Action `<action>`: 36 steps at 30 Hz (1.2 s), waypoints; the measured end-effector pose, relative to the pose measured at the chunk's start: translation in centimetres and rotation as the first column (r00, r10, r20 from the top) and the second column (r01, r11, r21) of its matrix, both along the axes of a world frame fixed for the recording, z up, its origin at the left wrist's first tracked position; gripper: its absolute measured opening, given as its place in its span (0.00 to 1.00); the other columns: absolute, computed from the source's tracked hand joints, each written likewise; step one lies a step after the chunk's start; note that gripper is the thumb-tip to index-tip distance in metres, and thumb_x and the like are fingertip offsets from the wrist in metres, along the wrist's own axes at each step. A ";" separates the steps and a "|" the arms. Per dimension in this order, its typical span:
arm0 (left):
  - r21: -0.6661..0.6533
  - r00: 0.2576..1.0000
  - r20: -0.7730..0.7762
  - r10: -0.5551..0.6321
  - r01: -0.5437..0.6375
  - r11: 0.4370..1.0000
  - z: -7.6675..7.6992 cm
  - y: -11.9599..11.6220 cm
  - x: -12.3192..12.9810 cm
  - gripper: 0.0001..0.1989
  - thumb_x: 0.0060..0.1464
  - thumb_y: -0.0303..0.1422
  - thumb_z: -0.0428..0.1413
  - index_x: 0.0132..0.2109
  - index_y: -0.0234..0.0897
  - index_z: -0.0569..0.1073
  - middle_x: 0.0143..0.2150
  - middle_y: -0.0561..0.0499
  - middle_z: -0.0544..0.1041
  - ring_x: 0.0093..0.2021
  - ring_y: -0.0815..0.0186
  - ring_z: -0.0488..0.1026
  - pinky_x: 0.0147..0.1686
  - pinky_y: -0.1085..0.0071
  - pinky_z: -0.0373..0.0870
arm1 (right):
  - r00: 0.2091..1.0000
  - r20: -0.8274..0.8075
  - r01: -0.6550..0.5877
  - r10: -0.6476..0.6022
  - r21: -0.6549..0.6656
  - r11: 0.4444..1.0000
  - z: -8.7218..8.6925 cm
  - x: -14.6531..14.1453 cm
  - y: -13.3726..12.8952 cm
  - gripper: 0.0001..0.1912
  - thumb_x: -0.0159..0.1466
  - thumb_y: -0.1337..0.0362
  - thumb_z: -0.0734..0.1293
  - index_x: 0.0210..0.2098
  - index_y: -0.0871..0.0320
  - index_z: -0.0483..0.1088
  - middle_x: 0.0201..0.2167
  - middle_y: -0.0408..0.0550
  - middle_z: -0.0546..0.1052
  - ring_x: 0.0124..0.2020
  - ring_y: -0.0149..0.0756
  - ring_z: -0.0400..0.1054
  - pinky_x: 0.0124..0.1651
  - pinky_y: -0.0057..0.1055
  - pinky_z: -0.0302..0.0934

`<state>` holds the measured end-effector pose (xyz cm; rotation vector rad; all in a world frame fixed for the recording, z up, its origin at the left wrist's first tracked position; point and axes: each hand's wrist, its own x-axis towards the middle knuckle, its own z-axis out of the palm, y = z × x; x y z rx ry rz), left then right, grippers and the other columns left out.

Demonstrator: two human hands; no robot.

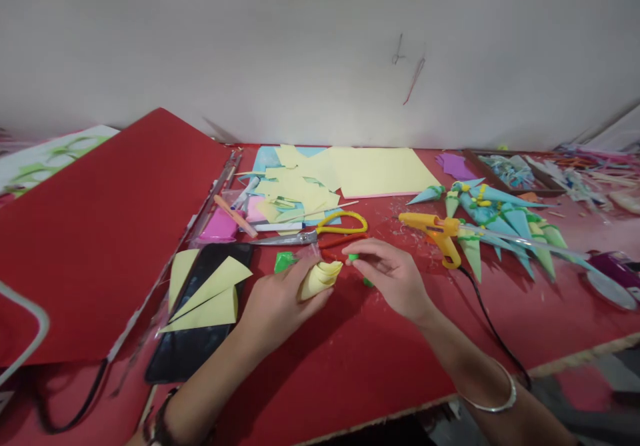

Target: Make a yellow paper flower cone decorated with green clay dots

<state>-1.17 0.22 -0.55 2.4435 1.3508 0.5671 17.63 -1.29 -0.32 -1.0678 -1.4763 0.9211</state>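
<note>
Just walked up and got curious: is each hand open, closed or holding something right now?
Left hand: closed around a rolled pale-yellow paper.
Right hand: pinching a small green piece between thumb and fingers.

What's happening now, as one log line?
left hand: holds rolled yellow paper; right hand: pinches green bit; glue gun: lies on red table
</note>
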 end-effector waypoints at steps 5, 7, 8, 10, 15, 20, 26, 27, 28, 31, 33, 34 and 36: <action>0.147 0.992 -0.110 0.058 -0.041 0.988 -0.8 -0.1 -0.1 0.17 0.50 0.41 0.52 0.45 0.41 0.69 0.29 0.50 0.78 0.25 0.64 0.75 0.21 0.77 0.61 | 1.000 0.025 0.003 -0.003 -0.027 1.000 -0.3 -0.2 -0.4 0.10 0.56 0.69 0.64 0.38 0.53 0.72 0.36 0.45 0.73 0.38 0.31 0.68 0.38 0.29 0.66; 0.173 0.992 -0.117 0.048 -0.028 0.985 -0.8 -0.2 0.0 0.17 0.50 0.42 0.51 0.45 0.40 0.69 0.28 0.51 0.78 0.23 0.65 0.74 0.19 0.77 0.61 | 0.998 0.056 0.021 -0.019 -0.036 0.999 -0.2 -0.2 -0.5 0.11 0.56 0.69 0.65 0.38 0.53 0.72 0.37 0.45 0.74 0.39 0.32 0.68 0.39 0.30 0.66; 0.182 0.993 -0.112 0.039 -0.018 0.983 -0.8 -0.2 0.0 0.17 0.50 0.42 0.51 0.45 0.40 0.69 0.28 0.51 0.78 0.22 0.65 0.74 0.19 0.77 0.60 | 0.997 0.067 0.033 -0.030 -0.044 0.998 -0.2 -0.2 -0.5 0.10 0.56 0.69 0.65 0.38 0.53 0.72 0.36 0.45 0.74 0.39 0.33 0.68 0.38 0.30 0.66; 0.190 0.996 -0.090 0.021 -0.004 0.982 -0.7 -0.2 0.0 0.16 0.50 0.41 0.52 0.44 0.39 0.69 0.28 0.51 0.78 0.21 0.65 0.73 0.18 0.76 0.60 | 0.996 0.081 0.049 -0.045 -0.050 0.998 -0.2 -0.2 -0.6 0.09 0.55 0.68 0.66 0.36 0.53 0.72 0.36 0.45 0.75 0.39 0.33 0.68 0.38 0.30 0.66; 0.173 0.996 -0.084 0.015 0.000 0.985 -0.6 -0.3 0.1 0.16 0.50 0.41 0.51 0.44 0.39 0.69 0.30 0.51 0.79 0.22 0.65 0.74 0.19 0.76 0.61 | 0.997 0.077 0.020 -0.020 -0.005 1.000 -0.3 -0.2 -0.6 0.08 0.56 0.69 0.66 0.35 0.52 0.73 0.35 0.44 0.75 0.39 0.32 0.68 0.41 0.31 0.65; 0.199 0.990 -0.138 -0.001 0.029 0.980 -0.7 -0.2 0.2 0.16 0.51 0.42 0.49 0.43 0.38 0.71 0.27 0.51 0.78 0.21 0.67 0.73 0.18 0.78 0.60 | 0.994 0.105 0.012 -0.011 -0.012 1.000 -0.5 -0.2 -0.6 0.09 0.56 0.68 0.65 0.36 0.52 0.73 0.35 0.44 0.75 0.39 0.33 0.68 0.39 0.31 0.66; 0.243 0.990 -0.134 -0.035 0.067 0.968 -1.0 -0.1 0.1 0.15 0.52 0.41 0.49 0.42 0.37 0.71 0.29 0.49 0.79 0.23 0.65 0.74 0.19 0.76 0.64 | 0.989 0.150 -0.014 0.013 0.005 1.000 -0.7 -0.2 -0.6 0.11 0.57 0.68 0.65 0.37 0.50 0.73 0.37 0.43 0.75 0.39 0.33 0.69 0.41 0.32 0.66; 0.233 0.990 -0.131 -0.041 0.072 0.970 -1.0 -0.1 0.1 0.15 0.52 0.40 0.49 0.43 0.37 0.70 0.30 0.49 0.79 0.24 0.64 0.75 0.20 0.76 0.65 | 0.987 0.158 -0.021 0.018 0.015 1.000 -0.7 -0.2 -0.6 0.11 0.57 0.69 0.64 0.38 0.50 0.73 0.37 0.43 0.75 0.39 0.32 0.69 0.41 0.32 0.66; 0.225 0.991 -0.127 -0.048 0.076 0.971 -1.0 -0.1 0.1 0.15 0.52 0.40 0.49 0.43 0.37 0.70 0.32 0.49 0.79 0.24 0.64 0.75 0.20 0.75 0.66 | 0.986 0.163 -0.027 0.022 0.023 0.999 -0.7 -0.2 -0.5 0.11 0.57 0.69 0.64 0.38 0.49 0.73 0.37 0.42 0.75 0.39 0.32 0.69 0.42 0.32 0.65; 0.210 0.994 -0.097 -0.057 0.077 0.975 -1.2 -0.2 0.0 0.15 0.52 0.39 0.50 0.43 0.37 0.70 0.33 0.48 0.79 0.25 0.64 0.75 0.20 0.75 0.65 | 0.984 0.174 -0.037 0.031 0.032 0.999 -0.7 -0.2 -0.5 0.12 0.57 0.70 0.64 0.38 0.50 0.73 0.37 0.42 0.76 0.39 0.31 0.69 0.42 0.31 0.65; 0.195 0.995 -0.079 -0.060 0.075 0.978 -1.4 -0.2 0.1 0.15 0.52 0.40 0.50 0.44 0.37 0.69 0.34 0.48 0.79 0.25 0.64 0.75 0.21 0.75 0.65 | 0.983 0.180 -0.043 0.037 0.033 0.999 -0.7 -0.3 -0.6 0.11 0.57 0.70 0.64 0.38 0.50 0.73 0.37 0.42 0.76 0.39 0.31 0.69 0.42 0.31 0.65; 0.181 0.995 -0.073 -0.061 0.073 0.981 -1.4 -0.3 0.1 0.15 0.52 0.39 0.50 0.44 0.37 0.69 0.33 0.48 0.78 0.25 0.64 0.75 0.21 0.75 0.65 | 0.983 0.182 -0.044 0.037 0.037 0.998 -0.7 -0.3 -0.6 0.11 0.57 0.70 0.64 0.38 0.50 0.73 0.37 0.43 0.76 0.39 0.32 0.69 0.42 0.31 0.65; 0.137 0.997 -0.059 -0.053 0.061 0.989 -1.4 -0.3 0.2 0.15 0.51 0.39 0.51 0.44 0.38 0.69 0.33 0.48 0.78 0.25 0.63 0.74 0.21 0.74 0.65 | 0.982 0.186 -0.049 0.041 0.041 0.998 -0.7 -0.2 -0.6 0.12 0.57 0.69 0.64 0.39 0.51 0.72 0.37 0.43 0.76 0.40 0.32 0.69 0.43 0.32 0.65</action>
